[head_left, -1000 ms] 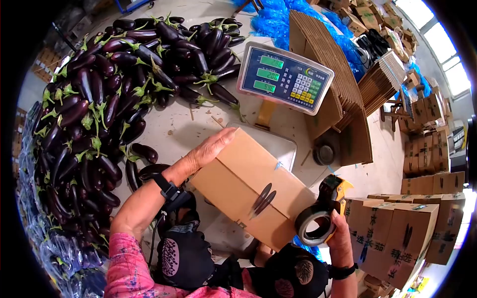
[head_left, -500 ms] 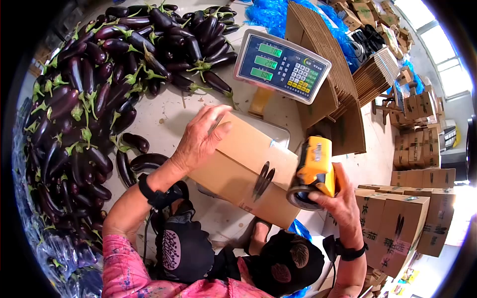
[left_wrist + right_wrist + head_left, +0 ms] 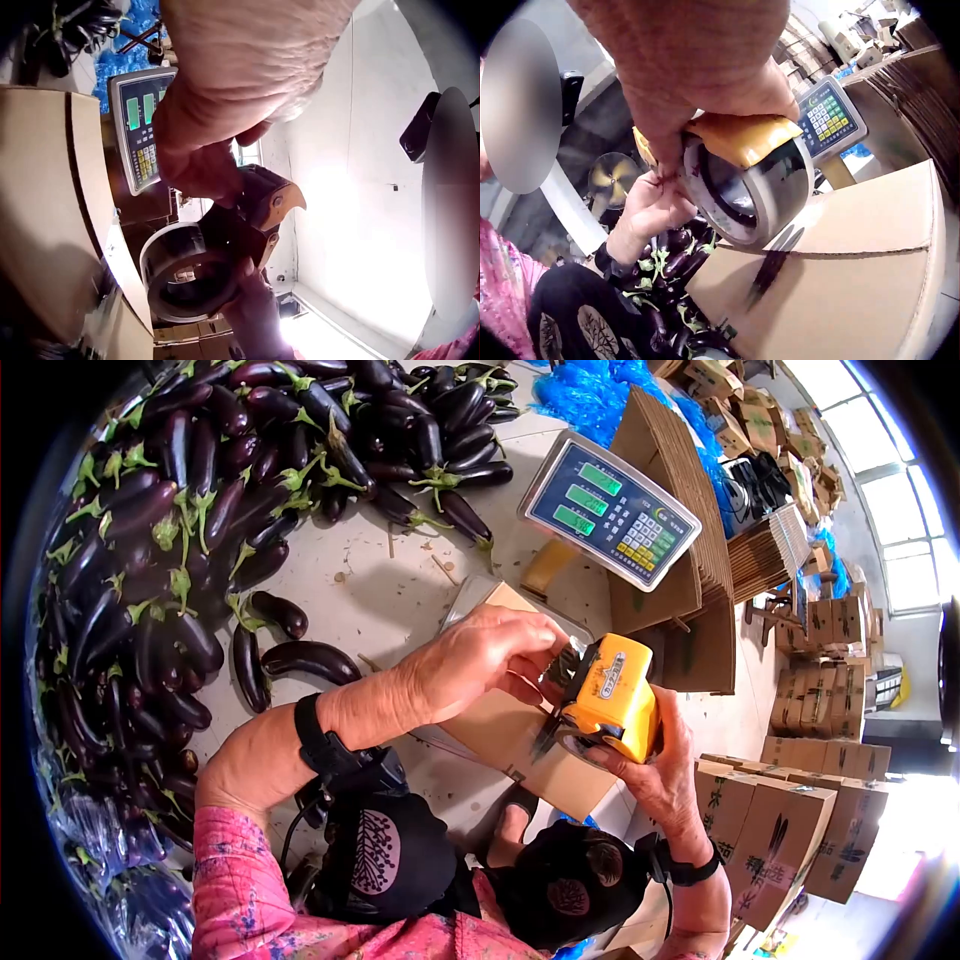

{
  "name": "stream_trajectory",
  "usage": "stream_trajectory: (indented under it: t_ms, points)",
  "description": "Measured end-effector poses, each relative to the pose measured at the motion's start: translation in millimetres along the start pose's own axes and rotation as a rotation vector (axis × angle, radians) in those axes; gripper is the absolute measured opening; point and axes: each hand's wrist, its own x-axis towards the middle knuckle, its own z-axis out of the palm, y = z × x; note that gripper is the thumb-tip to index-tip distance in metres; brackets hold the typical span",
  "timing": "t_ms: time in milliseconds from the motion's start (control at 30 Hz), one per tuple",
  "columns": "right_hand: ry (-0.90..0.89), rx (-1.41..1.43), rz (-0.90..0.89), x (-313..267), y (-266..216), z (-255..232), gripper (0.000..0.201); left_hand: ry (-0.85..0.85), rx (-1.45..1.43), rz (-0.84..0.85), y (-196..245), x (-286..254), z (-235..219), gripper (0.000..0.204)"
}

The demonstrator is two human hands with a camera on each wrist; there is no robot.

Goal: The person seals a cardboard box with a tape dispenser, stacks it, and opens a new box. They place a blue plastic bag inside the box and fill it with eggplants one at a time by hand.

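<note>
A closed carton (image 3: 565,780) with a printed eggplant mark lies below the hands, in front of the person's knees. The right hand (image 3: 655,765) grips a yellow tape dispenser (image 3: 612,698) just above the carton; its large tape roll (image 3: 761,199) shows in the right wrist view. The left hand (image 3: 480,665) reaches over the carton, its curled fingers and thumb pinching at the dispenser's front end. In the left wrist view those fingers touch the dark front part (image 3: 259,195); whether they hold loose tape there cannot be told.
Many eggplants (image 3: 150,560) are heaped at the left, a few lying loose near the carton. Behind it stands a scale display (image 3: 610,510), with flattened cartons (image 3: 690,550) beside it. Packed boxes (image 3: 775,840) are stacked at the right.
The left hand has left the carton's upper left side and moved right to the dispenser. The right hand has raised and turned the dispenser, bringing its yellow side up.
</note>
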Motion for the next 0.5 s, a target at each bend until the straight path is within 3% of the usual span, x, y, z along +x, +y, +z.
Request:
stream_trajectory:
  t_ms: [33,167,300,433,500]
  points:
    - [0.001,-0.01,-0.008,-0.5,1.6,1.1,0.066,0.008,-0.038,-0.023,3.4,-2.1,0.4,0.023]
    - [0.007,-0.107,-0.015,3.5,-4.7,4.9,0.066,0.027,0.257,0.106,-7.8,2.0,-1.5,0.02]
    - [0.005,-0.325,-0.044,6.5,-26.5,11.6,0.066,0.232,0.695,0.371,-18.2,9.3,-13.7,0.019]
    - [0.009,-0.538,-0.124,1.7,-30.2,21.4,0.066,0.147,0.535,0.117,-15.3,-6.3,-31.6,0.018]
    - [-0.03,-0.551,-0.127,3.0,-31.8,25.8,0.062,0.171,0.547,0.165,-18.3,-6.7,-40.7,0.019]
